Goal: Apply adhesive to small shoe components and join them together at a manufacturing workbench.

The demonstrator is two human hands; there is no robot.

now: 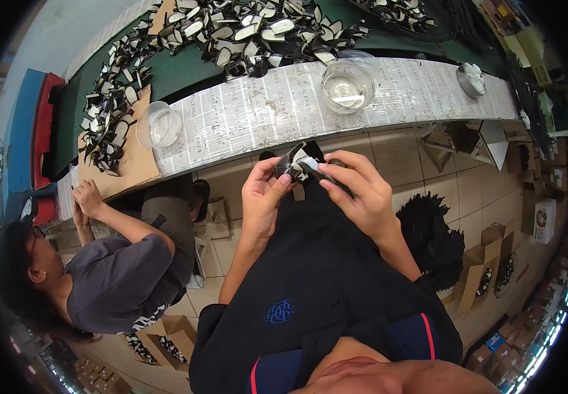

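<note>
My left hand (263, 197) is closed round a small black shoe upper (286, 165) with a pale lining, held above my lap just in front of the bench edge. My right hand (364, 190) pinches a small tool with a whitish end (309, 162), and that end touches the pale inside of the upper. Whether the tool is a brush or something else is too small to tell. Its grip is mostly hidden by my fingers. Many similar black and white shoe parts (248, 33) lie heaped on the green surface beyond the bench edge.
A paper-covered bench ledge (244, 118) runs in front of me, carrying a clear bowl (347, 88), a clear tub (159, 125) and a metal cup (471, 80). A co-worker (113, 269) sits at my left beside cardboard (140, 138). A black heap (430, 240) and cartons (483, 269) lie on the floor at right.
</note>
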